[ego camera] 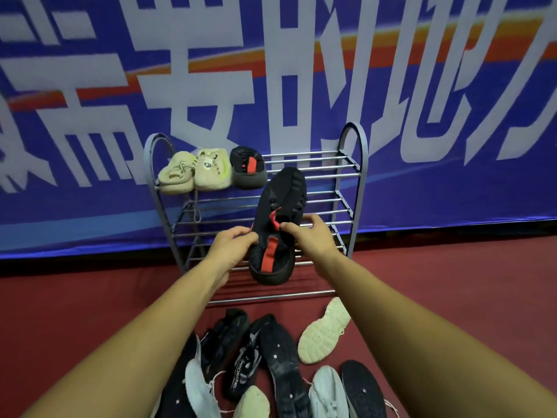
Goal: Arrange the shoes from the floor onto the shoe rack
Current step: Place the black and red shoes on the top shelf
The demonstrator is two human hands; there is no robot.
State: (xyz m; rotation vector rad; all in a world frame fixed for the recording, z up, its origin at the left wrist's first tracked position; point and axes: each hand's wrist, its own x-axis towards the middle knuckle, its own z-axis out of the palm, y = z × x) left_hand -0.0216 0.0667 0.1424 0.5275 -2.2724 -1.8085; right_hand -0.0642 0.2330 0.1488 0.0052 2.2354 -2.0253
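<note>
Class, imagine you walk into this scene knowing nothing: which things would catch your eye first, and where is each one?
First, the black knit shoe with red tabs, held up in the middle by the left hand and right hand before the grey metal shoe rack. Behind hangs a blue banner with huge white characters. On the top shelf sit two cream shoes and a matching black shoe; a jumbled pile of shoes lies on the red floor.
</note>
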